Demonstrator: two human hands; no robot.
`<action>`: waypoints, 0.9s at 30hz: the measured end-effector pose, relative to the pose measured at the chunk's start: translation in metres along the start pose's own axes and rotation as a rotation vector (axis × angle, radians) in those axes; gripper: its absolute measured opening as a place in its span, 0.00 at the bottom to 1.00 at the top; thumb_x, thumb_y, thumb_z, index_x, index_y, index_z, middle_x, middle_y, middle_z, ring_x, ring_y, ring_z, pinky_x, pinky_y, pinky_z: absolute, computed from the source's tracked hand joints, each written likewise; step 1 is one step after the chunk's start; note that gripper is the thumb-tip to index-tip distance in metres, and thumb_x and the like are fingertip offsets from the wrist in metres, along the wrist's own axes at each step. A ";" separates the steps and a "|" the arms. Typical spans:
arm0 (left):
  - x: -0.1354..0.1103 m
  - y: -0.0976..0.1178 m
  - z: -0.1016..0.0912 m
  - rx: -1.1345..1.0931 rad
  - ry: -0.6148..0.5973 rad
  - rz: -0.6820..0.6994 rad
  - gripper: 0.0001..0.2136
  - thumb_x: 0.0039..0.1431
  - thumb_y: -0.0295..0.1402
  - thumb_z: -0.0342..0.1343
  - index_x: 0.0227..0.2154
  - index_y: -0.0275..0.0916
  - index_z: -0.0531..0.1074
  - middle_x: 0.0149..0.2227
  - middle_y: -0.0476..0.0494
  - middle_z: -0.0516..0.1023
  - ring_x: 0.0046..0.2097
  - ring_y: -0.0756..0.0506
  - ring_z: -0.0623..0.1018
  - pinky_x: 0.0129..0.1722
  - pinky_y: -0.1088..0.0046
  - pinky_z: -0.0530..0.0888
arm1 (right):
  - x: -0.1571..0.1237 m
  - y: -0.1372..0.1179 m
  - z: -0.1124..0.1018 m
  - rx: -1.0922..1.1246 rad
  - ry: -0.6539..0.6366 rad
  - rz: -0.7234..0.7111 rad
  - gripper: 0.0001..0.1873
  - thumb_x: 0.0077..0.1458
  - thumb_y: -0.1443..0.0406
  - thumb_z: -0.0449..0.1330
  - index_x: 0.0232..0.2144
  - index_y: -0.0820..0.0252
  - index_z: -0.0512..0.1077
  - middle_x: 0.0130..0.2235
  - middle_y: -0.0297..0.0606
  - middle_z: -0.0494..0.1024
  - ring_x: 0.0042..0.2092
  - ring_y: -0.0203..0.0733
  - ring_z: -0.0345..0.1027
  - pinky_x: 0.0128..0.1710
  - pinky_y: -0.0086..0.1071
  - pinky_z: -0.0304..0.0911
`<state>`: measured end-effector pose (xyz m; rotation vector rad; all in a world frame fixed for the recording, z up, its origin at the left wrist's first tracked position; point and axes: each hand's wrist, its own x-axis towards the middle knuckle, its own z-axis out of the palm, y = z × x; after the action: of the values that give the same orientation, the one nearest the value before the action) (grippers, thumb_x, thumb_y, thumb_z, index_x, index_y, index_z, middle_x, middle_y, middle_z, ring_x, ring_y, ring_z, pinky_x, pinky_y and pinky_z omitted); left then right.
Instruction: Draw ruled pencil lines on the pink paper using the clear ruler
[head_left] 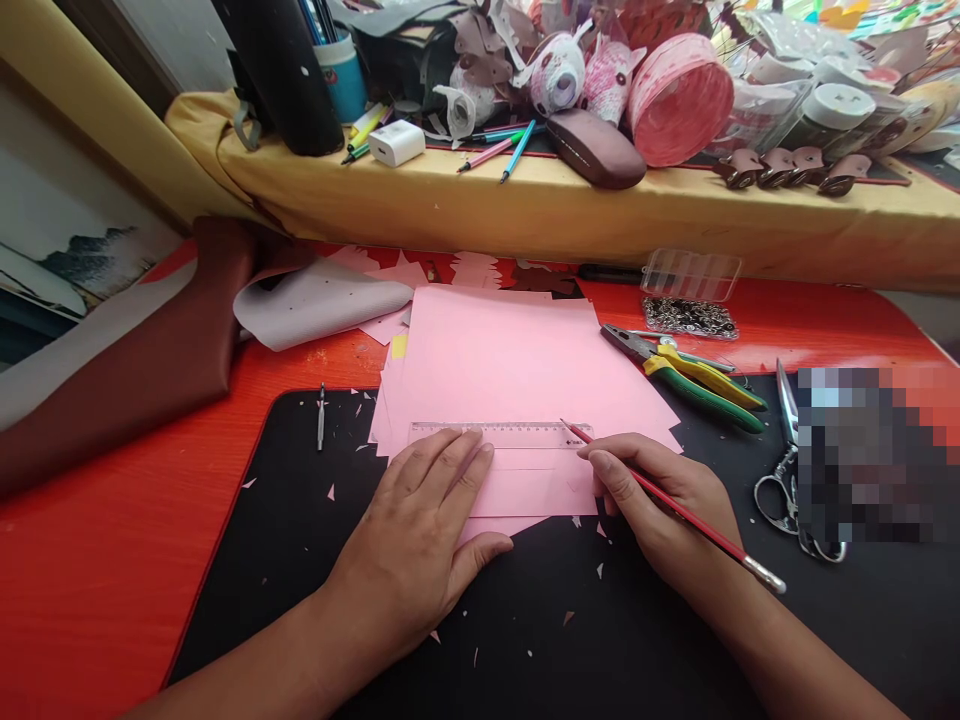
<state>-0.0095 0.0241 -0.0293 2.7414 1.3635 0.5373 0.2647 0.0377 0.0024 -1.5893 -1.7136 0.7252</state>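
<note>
A stack of pink paper [502,350] lies on the black mat [300,600] in front of me. Across its lower part rests a clear plastic ruler [517,433]. My left hand [420,510] lies flat with fingers stretched out, its fingertips on the ruler's left part and the palm over the paper. A red pencil [675,507] is pinched in my right hand [667,495], the tip meeting the paper at the ruler's upper edge near its right end. Faint lines show on the paper below the ruler.
Pliers [697,385] with green and yellow handles lie right of the paper, beside scissors [784,490] and a clear box [690,300] of small metal parts. A small metal tool [321,418] and rolled brown material [150,370] are leftward. A cluttered yellow-covered ledge [450,205] runs behind.
</note>
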 end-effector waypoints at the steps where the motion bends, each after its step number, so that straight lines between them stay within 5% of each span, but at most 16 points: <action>1: 0.000 0.000 0.000 -0.003 0.000 -0.003 0.30 0.82 0.51 0.44 0.70 0.31 0.68 0.70 0.32 0.73 0.70 0.32 0.69 0.70 0.49 0.66 | 0.000 0.000 0.000 0.000 0.000 0.003 0.14 0.72 0.56 0.63 0.37 0.54 0.85 0.24 0.31 0.81 0.25 0.38 0.75 0.29 0.27 0.71; 27: -0.002 0.001 0.002 -0.001 -0.012 -0.028 0.30 0.81 0.52 0.46 0.71 0.34 0.68 0.71 0.33 0.73 0.72 0.32 0.68 0.72 0.49 0.66 | 0.001 -0.003 0.001 0.025 0.010 0.043 0.18 0.71 0.52 0.63 0.35 0.54 0.85 0.23 0.32 0.80 0.22 0.40 0.72 0.28 0.31 0.72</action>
<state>-0.0090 0.0219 -0.0320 2.7154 1.3965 0.5192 0.2617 0.0381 0.0040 -1.6144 -1.6612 0.7559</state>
